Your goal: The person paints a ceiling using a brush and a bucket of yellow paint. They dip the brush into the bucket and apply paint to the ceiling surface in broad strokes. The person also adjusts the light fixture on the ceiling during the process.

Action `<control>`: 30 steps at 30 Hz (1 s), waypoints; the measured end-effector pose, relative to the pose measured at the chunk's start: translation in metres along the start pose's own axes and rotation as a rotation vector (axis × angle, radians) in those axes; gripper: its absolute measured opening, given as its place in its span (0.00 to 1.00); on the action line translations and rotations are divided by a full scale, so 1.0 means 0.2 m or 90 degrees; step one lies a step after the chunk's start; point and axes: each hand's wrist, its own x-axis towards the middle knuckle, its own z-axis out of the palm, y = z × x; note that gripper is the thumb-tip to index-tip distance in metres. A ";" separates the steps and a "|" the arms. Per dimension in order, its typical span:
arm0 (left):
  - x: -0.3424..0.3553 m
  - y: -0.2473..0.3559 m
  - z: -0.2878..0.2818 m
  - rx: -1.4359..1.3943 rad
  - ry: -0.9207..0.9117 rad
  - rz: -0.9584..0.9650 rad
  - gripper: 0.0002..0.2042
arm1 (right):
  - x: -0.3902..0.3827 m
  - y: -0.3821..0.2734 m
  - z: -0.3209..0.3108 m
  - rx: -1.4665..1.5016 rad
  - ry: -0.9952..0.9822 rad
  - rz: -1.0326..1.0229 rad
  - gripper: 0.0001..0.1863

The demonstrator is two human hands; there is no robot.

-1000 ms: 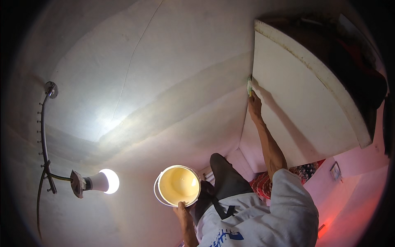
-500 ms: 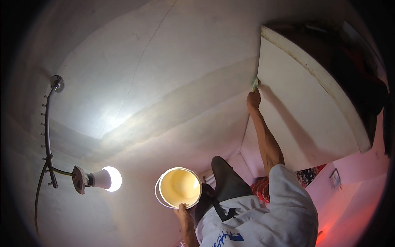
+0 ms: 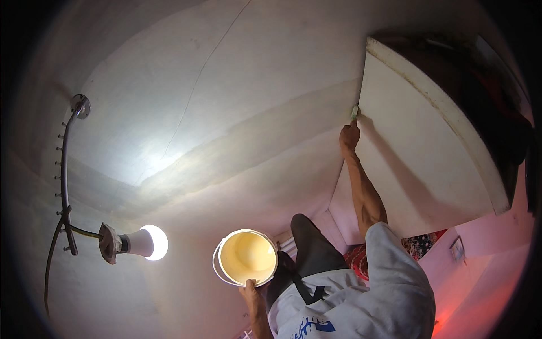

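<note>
My left hand (image 3: 253,284) grips the rim of a round pail (image 3: 271,270), thumb over its near edge. The pail is tilted so its pale yellow inside shows, and its white handle (image 3: 215,265) hangs at the left side. With my right arm stretched up, my right hand (image 3: 350,137) is closed around a small paintbrush (image 3: 354,112). The brush's head is at the corner where the grey-white wall (image 3: 271,135) meets a large white panel (image 3: 418,135). Its bristles are too small to make out clearly.
A lit bulb (image 3: 153,243) hangs on a wire from a curved metal hook rail (image 3: 64,164) at the left. The panel's thick curved edge (image 3: 437,104) borders dark items on the right. Red patterned cloth (image 3: 357,261) lies below, near my dark-trousered leg (image 3: 316,248).
The view has shifted slightly, moving the panel a little right. My right hand and the brush have moved slightly, the brush now more upright. My left hand and the pail stay put.
</note>
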 end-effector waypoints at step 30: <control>0.05 -0.07 -0.07 -0.007 -0.022 -0.022 0.20 | 0.03 -0.36 -0.66 0.129 -0.073 -0.129 0.24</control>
